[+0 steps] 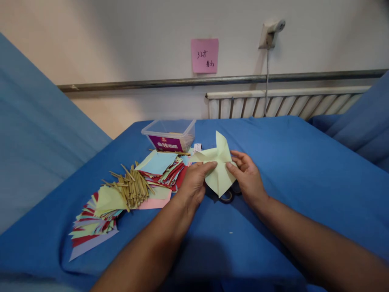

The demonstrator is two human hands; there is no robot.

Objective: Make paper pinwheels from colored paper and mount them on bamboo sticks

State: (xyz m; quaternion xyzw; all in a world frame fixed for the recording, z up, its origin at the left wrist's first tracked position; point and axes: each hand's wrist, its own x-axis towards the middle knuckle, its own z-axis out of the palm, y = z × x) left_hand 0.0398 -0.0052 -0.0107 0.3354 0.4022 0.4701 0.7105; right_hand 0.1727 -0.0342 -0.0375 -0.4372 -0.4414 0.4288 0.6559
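Observation:
A pale green sheet of paper, creased and cut into flaps like a pinwheel, is held up above the table between both hands. My left hand grips its left side, thumb on top near the centre. On the other side my right hand pinches the paper with thumb and fingers. One flap stands upright at the top and another curls out to the left. Beneath the paper, a pair of dark-handled scissors lies on the blue cloth, its blades hidden.
Left of my hands lie a pile of short straw-coloured sticks, a stack of coloured paper squares and a fanned heap of cut paper. Behind stands a clear plastic box with a purple label. Blue cloth covers the table; a radiator is beyond.

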